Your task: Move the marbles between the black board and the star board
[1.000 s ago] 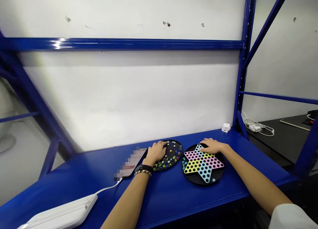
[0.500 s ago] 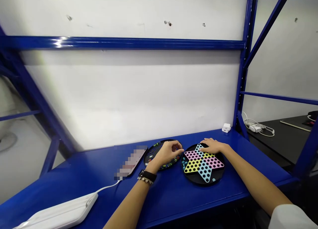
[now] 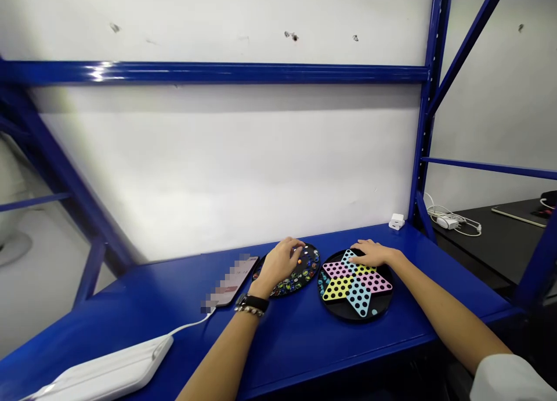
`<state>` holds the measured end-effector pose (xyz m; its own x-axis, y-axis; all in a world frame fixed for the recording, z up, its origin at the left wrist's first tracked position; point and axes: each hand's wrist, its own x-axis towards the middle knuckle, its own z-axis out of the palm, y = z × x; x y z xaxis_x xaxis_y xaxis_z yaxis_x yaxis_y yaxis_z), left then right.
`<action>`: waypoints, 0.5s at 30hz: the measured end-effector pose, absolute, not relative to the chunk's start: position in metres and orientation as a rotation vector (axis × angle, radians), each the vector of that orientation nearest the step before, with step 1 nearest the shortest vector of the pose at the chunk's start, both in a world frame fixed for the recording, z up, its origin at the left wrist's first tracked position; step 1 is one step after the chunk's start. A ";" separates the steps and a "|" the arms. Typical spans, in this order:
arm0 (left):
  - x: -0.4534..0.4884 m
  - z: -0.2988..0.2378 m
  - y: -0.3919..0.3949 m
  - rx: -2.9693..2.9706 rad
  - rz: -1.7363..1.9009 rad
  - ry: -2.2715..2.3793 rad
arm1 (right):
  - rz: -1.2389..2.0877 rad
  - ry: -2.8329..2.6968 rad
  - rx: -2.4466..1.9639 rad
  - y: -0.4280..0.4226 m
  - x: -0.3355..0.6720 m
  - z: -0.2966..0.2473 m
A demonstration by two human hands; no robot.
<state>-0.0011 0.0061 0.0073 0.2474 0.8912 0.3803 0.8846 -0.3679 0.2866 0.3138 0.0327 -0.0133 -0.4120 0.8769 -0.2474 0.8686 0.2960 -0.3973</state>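
A round black tray [image 3: 304,277] full of coloured marbles lies on the blue shelf [image 3: 304,343]. My left hand [image 3: 278,263] rests over its left half, fingers curled down among the marbles; what they grip is hidden. Right of it lies a round black board with a pastel star of holes [image 3: 354,285]. My right hand [image 3: 373,252] lies flat on the far edge of this board, fingers stretched out. A few marbles sit in the board's left rim. I wear a dark watch and a bead bracelet on the left wrist.
A phone [image 3: 230,284] lies left of the marble tray, its white cable running to a white power bank [image 3: 104,375] at the front left. A small white charger [image 3: 396,221] sits at the back by the blue upright. Cables lie on a black table [image 3: 496,238] to the right.
My left hand moved right toward the star board half a second ago, then came back left over the marble tray. My right hand has stayed on the board.
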 end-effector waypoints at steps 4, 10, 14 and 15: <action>-0.016 0.002 0.014 2.423 0.653 1.908 | 0.713 -2.509 -1.629 0.032 0.313 -0.013; -0.010 -0.006 0.014 2.499 0.570 1.743 | 0.585 -2.424 -1.634 0.031 0.309 -0.011; 0.005 -0.015 0.011 2.593 0.479 1.530 | 0.577 -2.415 -1.637 0.030 0.309 -0.010; 0.008 -0.017 0.010 2.603 0.456 1.510 | 0.580 -2.419 -1.634 0.030 0.309 -0.010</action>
